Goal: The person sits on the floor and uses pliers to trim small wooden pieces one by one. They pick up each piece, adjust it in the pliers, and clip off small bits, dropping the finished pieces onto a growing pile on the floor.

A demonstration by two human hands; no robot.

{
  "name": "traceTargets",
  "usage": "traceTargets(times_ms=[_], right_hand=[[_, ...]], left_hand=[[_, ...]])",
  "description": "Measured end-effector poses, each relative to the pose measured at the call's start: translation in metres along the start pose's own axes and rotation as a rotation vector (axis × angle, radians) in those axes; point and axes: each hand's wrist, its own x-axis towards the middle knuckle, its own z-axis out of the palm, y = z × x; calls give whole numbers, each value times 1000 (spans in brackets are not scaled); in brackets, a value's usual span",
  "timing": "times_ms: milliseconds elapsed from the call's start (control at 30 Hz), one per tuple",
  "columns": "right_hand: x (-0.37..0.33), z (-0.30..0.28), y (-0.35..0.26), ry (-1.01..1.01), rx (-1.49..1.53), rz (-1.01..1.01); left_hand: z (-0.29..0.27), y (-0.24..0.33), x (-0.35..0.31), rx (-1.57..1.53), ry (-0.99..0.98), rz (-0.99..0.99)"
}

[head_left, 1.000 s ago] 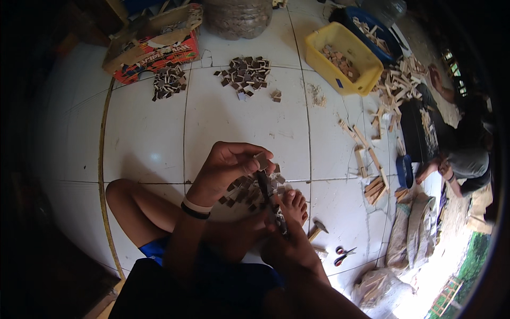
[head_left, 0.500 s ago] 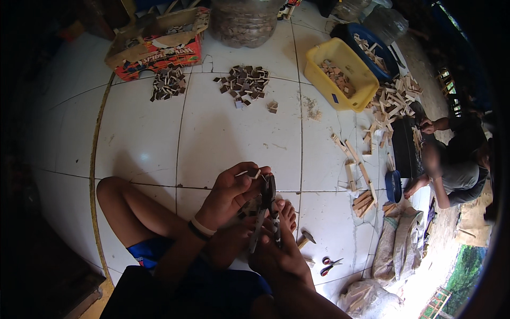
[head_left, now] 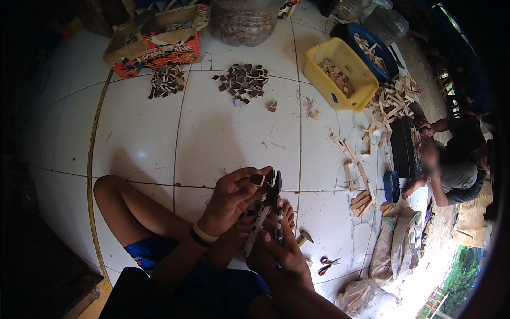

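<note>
My left hand (head_left: 226,202) is raised in front of me and pinches a small square wood piece (head_left: 257,179) with a dark face between thumb and fingers. Beside it, my right hand (head_left: 281,258) grips a pair of pliers (head_left: 273,194) with a black head and black-and-white spotted handles. The pliers' jaws point away from me, just right of the wood piece. Whether they touch the piece I cannot tell. My bare feet and bent left knee lie around and below the hands.
Two piles of dark small squares (head_left: 242,82) lie ahead on white tiles, near a red carton (head_left: 159,53). To the right are a yellow tub (head_left: 366,95), wood strips (head_left: 361,173), a hammer (head_left: 305,237) and scissors (head_left: 328,264). A co-worker (head_left: 462,170) sits at far right.
The pliers have tilted more upright and their handles have spread apart. The wood piece in my left hand has turned to show its dark face.
</note>
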Motion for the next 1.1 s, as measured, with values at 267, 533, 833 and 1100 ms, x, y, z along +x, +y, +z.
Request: traceTargets(times_ms=[267,533,833,1100], right_hand=[[-4,1,-2,118,-128,50],[-2,-3,0,35,-63,32],[-5,-5,11,119,-96,36],[10,-35,53,101,-499,40]], left_hand=[[5,4,-1,23,-21,-2],[4,5,-2,16,-32,19],[-5,4,-2,65,-62,16],[-3,9,-7,110,-45,-42]])
